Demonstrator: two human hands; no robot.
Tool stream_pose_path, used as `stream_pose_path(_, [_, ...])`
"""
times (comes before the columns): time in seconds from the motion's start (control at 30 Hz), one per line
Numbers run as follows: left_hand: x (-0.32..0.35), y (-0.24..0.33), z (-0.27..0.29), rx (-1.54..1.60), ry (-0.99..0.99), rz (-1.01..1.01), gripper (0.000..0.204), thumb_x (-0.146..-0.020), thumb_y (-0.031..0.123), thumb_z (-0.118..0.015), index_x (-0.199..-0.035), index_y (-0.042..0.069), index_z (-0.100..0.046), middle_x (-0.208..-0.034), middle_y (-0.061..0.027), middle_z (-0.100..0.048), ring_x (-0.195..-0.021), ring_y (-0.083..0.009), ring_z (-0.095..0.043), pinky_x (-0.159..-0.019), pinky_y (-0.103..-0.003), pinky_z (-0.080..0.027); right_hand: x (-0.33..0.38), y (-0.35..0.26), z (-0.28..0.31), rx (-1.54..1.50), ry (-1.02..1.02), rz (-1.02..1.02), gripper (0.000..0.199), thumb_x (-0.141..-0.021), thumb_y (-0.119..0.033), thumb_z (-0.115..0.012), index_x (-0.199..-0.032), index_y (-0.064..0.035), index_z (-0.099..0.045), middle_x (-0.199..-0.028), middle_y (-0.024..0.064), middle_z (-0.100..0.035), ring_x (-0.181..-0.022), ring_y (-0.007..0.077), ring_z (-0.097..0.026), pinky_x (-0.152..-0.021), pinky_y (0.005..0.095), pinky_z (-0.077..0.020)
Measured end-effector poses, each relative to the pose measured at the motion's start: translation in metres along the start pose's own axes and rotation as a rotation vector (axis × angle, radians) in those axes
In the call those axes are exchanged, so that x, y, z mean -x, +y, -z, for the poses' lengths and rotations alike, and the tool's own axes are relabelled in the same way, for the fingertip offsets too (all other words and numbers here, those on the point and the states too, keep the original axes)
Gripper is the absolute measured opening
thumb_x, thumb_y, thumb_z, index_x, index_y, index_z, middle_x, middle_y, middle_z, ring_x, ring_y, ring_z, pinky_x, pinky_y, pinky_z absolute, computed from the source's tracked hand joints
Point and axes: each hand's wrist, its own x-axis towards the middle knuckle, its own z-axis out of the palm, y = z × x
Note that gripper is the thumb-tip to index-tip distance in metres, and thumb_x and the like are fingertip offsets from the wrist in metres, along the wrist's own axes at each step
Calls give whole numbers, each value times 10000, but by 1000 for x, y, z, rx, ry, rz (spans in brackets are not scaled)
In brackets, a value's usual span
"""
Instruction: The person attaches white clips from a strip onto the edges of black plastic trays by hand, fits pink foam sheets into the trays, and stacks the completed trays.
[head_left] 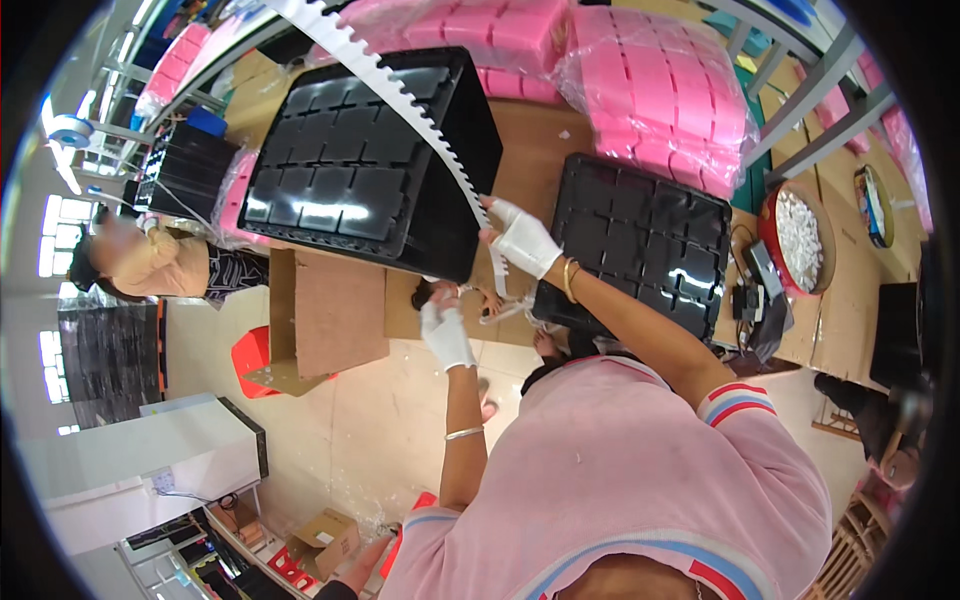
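A long white strip with a toothed edge (420, 125) curves from the upper left down across the tall black tray stack (330, 150). My right hand (525, 240), in a white glove with bare fingertips, pinches the strip near its lower end. Beside that hand lies a lower black tray stack (640, 240) with a grid of slotted panels. My left hand (445, 330), gloved the same way, hovers by the near edge of the table, below the tall stack. Its fingers are loosely bent and apart, and nothing shows in them.
Pink foam blocks in clear plastic (660, 100) line the back of the table. A red round tub of small white pieces (795, 235) stands at right. An open cardboard box (330, 315) is at left. One person (165, 260) sits far left; another's hand (492, 303) shows near the strip's end.
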Motion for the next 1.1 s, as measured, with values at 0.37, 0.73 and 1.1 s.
stream_pose_path(0.37, [3,-33,-44,-276,-452,-109,246,-843,6,-656,-1084,-33,-691,-959,-101,-726,-751,-189,-672,-688,-302,-531,22,-36,27,241,-330,-143,342,-928,-323,-596,-1039,-10,-677,-890,173,-704,-827,329,-682,-757,360,-518])
stream_pose_path(0.73, [63,33,-73,298,-399,446,232,-912,92,-688,-1086,-53,-641,-911,-100,-698,-686,-175,-694,-525,-231,-522,93,-31,98,354,-371,-321,237,-868,-257,-652,-971,-46,-683,-859,143,-697,-824,281,-692,-747,344,-531])
stream_pose_path(1.1, [62,5,-78,227,-276,562,245,-896,157,-690,-1076,-8,-667,-775,-59,-670,-500,-114,-582,-408,-230,-370,91,-27,101,402,-138,8,98,-830,-42,-681,-919,-20,-647,-882,130,-647,-818,286,-648,-743,345,-521])
